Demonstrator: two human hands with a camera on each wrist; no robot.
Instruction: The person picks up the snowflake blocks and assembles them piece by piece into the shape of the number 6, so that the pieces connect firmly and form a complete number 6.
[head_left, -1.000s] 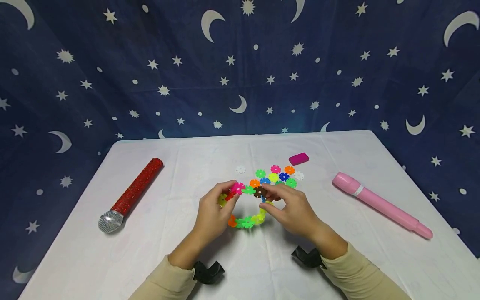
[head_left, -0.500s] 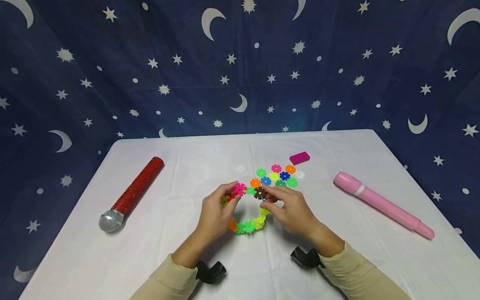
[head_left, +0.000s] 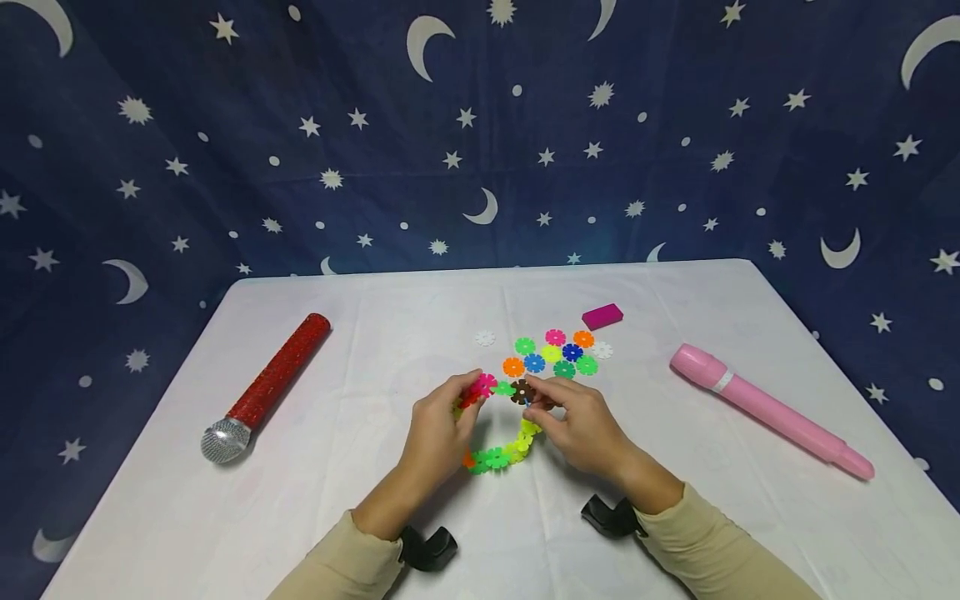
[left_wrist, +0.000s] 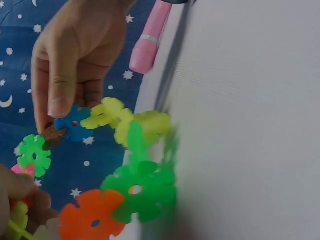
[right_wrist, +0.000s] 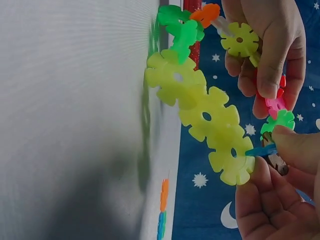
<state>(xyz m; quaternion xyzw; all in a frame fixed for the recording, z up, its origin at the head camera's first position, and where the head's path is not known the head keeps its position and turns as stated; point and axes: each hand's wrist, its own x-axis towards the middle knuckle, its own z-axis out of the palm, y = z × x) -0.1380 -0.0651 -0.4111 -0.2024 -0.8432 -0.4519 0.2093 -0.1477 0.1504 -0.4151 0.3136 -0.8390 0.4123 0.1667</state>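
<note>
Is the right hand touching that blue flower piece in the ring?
Touching. The right wrist view shows the right hand pinching the blue piece between thumb and fingertip, beside the yellow pieces.

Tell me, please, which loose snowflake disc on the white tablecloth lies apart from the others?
The white plastic snowflake disc: it lies alone, left of the multicoloured disc cluster.

A ring of linked discs [head_left: 498, 425] stood at the centre of the frame on the bench [head_left: 360, 517], between the left hand [head_left: 435, 429] and the right hand [head_left: 581, 429]. Just above it lay a cluster of loose discs [head_left: 555, 354], with a small block [head_left: 602, 316] above and right of them. A microphone [head_left: 264, 389] lay at left, a marker-shaped tube [head_left: 768, 411] at right.
</note>
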